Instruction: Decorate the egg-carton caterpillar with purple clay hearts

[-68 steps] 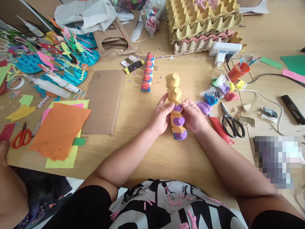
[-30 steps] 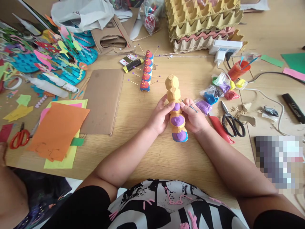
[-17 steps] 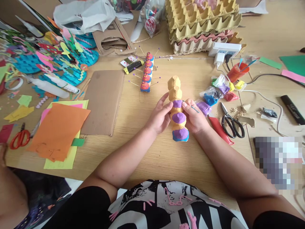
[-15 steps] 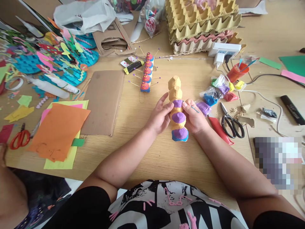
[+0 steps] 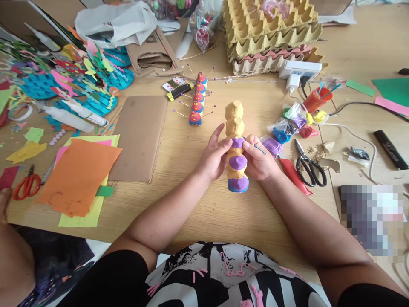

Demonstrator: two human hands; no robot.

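Between my hands is a yellow egg-carton strip [image 5: 235,126], held lengthwise above the table. Purple clay [image 5: 237,162] covers three of its bumps at the near half, and blue clay [image 5: 229,186] edges the nearest one. My left hand [image 5: 214,154] grips the strip's left side, thumb on the upper purple patch. On the other side my right hand [image 5: 259,158] presses its thumb at the same patch. A thin blue stick [image 5: 260,149] pokes out from the right fingers. Further back stands a finished-looking red and blue caterpillar [image 5: 198,101] with purple-tipped sticks.
Right of my hands lie bagged coloured clay [image 5: 281,135], black-handled scissors [image 5: 308,164], a red cup [image 5: 318,100] and a power strip [image 5: 300,69]. Egg trays [image 5: 271,38] are stacked behind. To the left are cardboard [image 5: 140,136], orange paper [image 5: 81,175] and another person's hand [image 5: 4,202].
The near end of the egg-carton strip has swung slightly to the left. Both hands keep their hold, with the right thumb shifted a little downward. The whole view has moved slightly.
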